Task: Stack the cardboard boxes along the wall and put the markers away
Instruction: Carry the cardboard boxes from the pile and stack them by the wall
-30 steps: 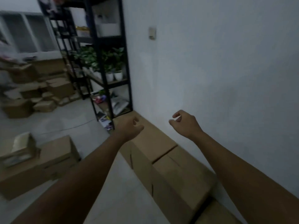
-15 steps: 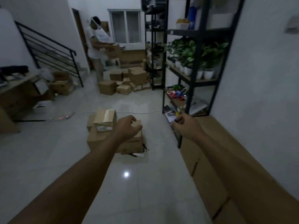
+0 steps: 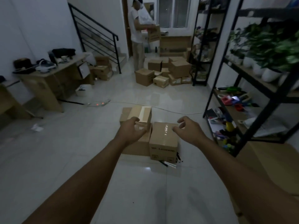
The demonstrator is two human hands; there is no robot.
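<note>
A taped cardboard box [image 3: 163,141] with upside-down print stands on the white floor ahead of me. A second box [image 3: 137,147] sits against its left side, and a small box [image 3: 142,114] rests on top of that one. Several markers [image 3: 171,162] lie on the floor at the near right corner of the taped box. My left hand [image 3: 133,130] hovers with curled fingers over the left boxes, holding nothing. My right hand [image 3: 188,129] is open above the taped box's right edge. A box [image 3: 273,162] along the wall shows at the right.
A black metal shelf [image 3: 242,113] with potted plants and clutter stands at the right. A pile of cardboard boxes [image 3: 165,71] lies farther back, where a person [image 3: 137,38] holds a box. A desk [image 3: 48,78], a power strip [image 3: 97,104] with a cable, and a staircase railing [image 3: 97,34] are at the left.
My view has swung left from the wall and the boxes along it to the room's middle. Both hands now reach toward the boxes on the floor.
</note>
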